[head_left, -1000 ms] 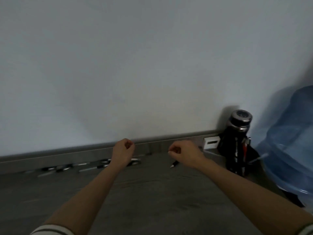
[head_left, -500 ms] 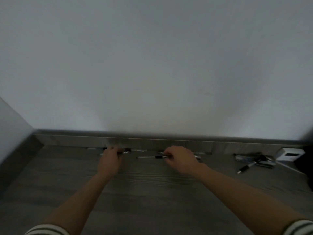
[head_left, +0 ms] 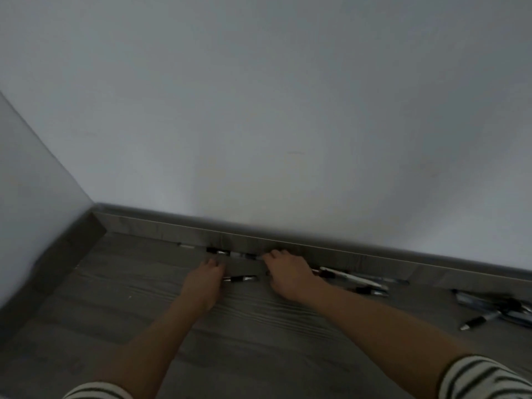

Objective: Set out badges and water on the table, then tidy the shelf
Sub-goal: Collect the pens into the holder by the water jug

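Observation:
Several pens lie along the back lip of a grey wood-grain shelf. My left hand rests palm down on the shelf, its fingertips just short of a black-grip pen at the back lip. Another pen lies on the board between my hands, touching the left hand's edge. My right hand lies palm down with curved fingers, the fingertips at a pen against the lip. Neither hand visibly grips anything. More pens stick out from under the right wrist.
A loose heap of pens sits at the far right of the shelf. A white wall rises behind the back lip, and a side wall closes the left end.
The view swung left, away from the black flask and blue water jug. Both hands went from loose fists in the air down onto the shelf among the pens, and one pen now lies between them.

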The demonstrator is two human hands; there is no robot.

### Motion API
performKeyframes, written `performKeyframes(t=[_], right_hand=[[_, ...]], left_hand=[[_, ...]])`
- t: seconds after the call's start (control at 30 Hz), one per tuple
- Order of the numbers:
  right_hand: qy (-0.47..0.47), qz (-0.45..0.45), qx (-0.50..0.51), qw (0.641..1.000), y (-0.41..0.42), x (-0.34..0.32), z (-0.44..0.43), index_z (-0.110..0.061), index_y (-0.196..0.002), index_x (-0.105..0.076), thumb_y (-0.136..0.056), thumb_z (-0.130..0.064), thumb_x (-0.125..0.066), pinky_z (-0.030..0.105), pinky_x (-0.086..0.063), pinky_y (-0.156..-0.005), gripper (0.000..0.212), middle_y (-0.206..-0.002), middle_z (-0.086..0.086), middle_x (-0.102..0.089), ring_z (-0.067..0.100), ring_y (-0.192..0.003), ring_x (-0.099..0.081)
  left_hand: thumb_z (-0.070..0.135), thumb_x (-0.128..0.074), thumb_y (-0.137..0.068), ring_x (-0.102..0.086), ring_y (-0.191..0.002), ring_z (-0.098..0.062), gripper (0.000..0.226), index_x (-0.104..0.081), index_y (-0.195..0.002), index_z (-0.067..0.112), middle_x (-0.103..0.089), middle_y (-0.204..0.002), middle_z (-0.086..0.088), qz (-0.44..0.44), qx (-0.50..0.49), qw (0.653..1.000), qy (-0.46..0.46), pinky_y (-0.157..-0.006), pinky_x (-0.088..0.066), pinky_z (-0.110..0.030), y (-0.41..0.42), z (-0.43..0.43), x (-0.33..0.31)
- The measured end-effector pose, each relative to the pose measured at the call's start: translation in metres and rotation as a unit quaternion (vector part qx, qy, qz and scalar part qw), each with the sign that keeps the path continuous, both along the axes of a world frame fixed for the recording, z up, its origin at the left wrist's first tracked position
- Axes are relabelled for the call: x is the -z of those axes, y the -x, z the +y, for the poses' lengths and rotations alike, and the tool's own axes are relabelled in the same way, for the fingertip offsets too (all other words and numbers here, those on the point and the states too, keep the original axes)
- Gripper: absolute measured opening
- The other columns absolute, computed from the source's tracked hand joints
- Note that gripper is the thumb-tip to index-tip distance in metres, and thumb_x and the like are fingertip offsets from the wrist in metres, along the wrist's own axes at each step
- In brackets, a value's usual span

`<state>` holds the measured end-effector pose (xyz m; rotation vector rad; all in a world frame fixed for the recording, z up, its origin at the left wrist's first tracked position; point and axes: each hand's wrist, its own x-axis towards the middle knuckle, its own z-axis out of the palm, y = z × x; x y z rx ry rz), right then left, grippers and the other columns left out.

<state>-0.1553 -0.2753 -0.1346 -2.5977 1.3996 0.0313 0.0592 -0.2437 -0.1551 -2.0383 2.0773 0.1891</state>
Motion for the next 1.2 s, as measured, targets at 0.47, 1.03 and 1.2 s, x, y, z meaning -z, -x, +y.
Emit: performKeyframes(t=[0.47,1.03,1.2], right_hand=[[-0.043,0.083,0.045,0.995,0.071,0.016,0.008,-0.011,-0.126,-0.049,-0.087,-0.021,-0.053,0.038,-0.045,-0.086,0.040,-0.120,0.014,-0.054,0.032,-0.112,-0.053],[0.056,0.025,0.081,0.995,0.100,0.001,0.022,-0.024,-0.092,-0.063,-0.079,-0.041,-0.043,0.034,-0.047,-0.052,0.029,-0.092,0.000,-0.058,0.027,-0.068,-0.066],[-0.018,0.086,0.141,0.986,0.134,-0.007,0.021,-0.027,-0.123,-0.057,-0.084,-0.035,-0.056,0.035,-0.049,-0.084,0.040,-0.120,0.001,-0.056,0.026,-0.110,-0.060]], left_hand=[[0.008,-0.060,-0.073,-0.057,-0.103,-0.038,0.037,-0.059,-0.110,0.009,-0.054,-0.114,-0.016,0.106,0.094,0.986,0.093,-0.069,-0.052,-0.044,0.038,-0.018,0.007],[0.006,-0.057,-0.076,-0.065,-0.084,-0.036,0.026,-0.063,-0.101,0.009,-0.058,-0.106,-0.015,0.000,0.049,0.994,0.101,-0.060,-0.052,-0.042,-0.042,-0.021,-0.019],[0.009,-0.049,-0.088,-0.060,-0.107,-0.034,0.034,-0.053,-0.122,0.010,-0.048,-0.129,-0.013,-0.012,0.025,0.997,0.078,-0.080,-0.050,-0.045,-0.032,-0.026,-0.009]])
